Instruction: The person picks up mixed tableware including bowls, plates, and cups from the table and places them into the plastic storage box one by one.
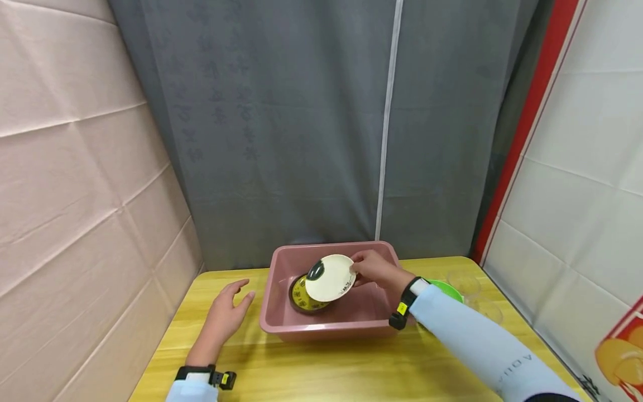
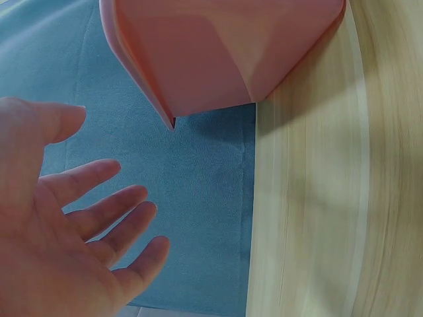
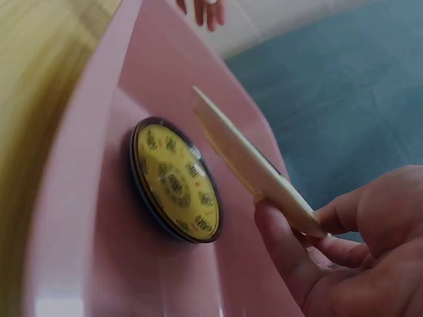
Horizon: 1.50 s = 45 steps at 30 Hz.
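Head view: one rectangular pink plastic tub [image 1: 281, 321] sits on the yellow wooden table [image 1: 321, 368]. Two dishes are at the tub. One, a round cream plate with a dark painted patch [image 1: 330, 277], is tilted above the tub, pinched at its rim by the right hand [image 1: 378, 270]. The other, a round yellow patterned dish with a dark rim [image 1: 303, 297], lies flat on the tub floor, partly under the cream plate. The left hand [image 1: 226, 315] lies on the table just left of the tub, fingers spread, holding nothing. One green round dish [image 1: 447, 290] shows behind the right wrist; two clear cups [image 1: 464, 283] stand near it.

Left wrist view: open palm [image 2: 59, 224], four fingers and thumb apart; the tub's corner is near, not touched.

Right wrist view: thumb and fingers [image 3: 291, 257] clamp the cream plate's edge [image 3: 248, 158], seen edge-on above the yellow dish [image 3: 177, 181].
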Tool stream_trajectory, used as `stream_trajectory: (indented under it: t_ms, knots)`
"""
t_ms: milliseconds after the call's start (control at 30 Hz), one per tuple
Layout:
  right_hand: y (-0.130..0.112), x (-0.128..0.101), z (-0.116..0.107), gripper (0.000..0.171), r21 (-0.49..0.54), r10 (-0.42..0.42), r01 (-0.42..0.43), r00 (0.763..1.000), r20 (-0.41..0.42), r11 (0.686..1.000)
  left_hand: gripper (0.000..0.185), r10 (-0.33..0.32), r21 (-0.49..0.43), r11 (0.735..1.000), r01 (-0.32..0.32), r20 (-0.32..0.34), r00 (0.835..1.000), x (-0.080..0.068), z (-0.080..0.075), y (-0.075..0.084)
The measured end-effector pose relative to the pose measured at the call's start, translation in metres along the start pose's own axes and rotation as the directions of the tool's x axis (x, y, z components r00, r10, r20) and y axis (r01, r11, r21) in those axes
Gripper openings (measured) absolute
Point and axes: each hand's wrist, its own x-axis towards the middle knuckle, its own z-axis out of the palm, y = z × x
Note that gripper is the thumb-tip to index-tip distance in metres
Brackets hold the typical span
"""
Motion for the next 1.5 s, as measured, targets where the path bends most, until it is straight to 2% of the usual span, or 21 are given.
stream_trajectory:
  t_ms: [167, 467, 633, 867, 1033, 1200, 1500]
  knots:
    - [0.0, 0.016, 0.012, 0.029, -0.043, 0.007, -0.005, 0.999, 0.041, 0.999, 0.057, -0.007, -0.003, 1.0, 0.007, -0.006, 1.0, -0.001, 0.0, 0.0]
    - [-0.002, 0.03, 0.032, 0.029, -0.155, 0.07, -0.064, 0.997, 0.035, 0.986, 0.056, 0.02, -0.004, 1.0, -0.02, -0.036, 0.999, -0.004, 0.002, -0.001]
    - [-0.001, 0.036, 0.035, 0.027, -0.216, 0.079, -0.068, 0.996, 0.041, 0.974, 0.056, 0.017, -0.005, 1.0, -0.017, -0.037, 0.999, -0.006, 0.002, -0.003]
    - [0.003, 0.043, 0.038, 0.023, -0.238, 0.099, -0.083, 0.993, 0.056, 0.968, 0.056, 0.002, -0.009, 1.0, -0.002, -0.038, 0.999, -0.008, 0.0, -0.004]
    - [0.005, 0.048, 0.042, 0.016, -0.299, 0.106, -0.088, 0.993, 0.044, 0.95, 0.056, -0.011, -0.021, 1.0, 0.011, -0.033, 0.999, -0.009, 0.0, -0.005]
    - [0.007, 0.049, 0.044, 0.011, -0.383, 0.118, -0.098, 0.993, 0.027, 0.918, 0.056, -0.008, -0.02, 1.0, 0.007, -0.035, 0.999, -0.011, 0.001, -0.004]
    - [0.005, 0.046, 0.046, 0.013, -0.417, 0.178, -0.161, 0.984, 0.001, 0.895, 0.056, -0.008, -0.017, 1.0, 0.007, -0.046, 0.999, -0.014, 0.001, -0.003]
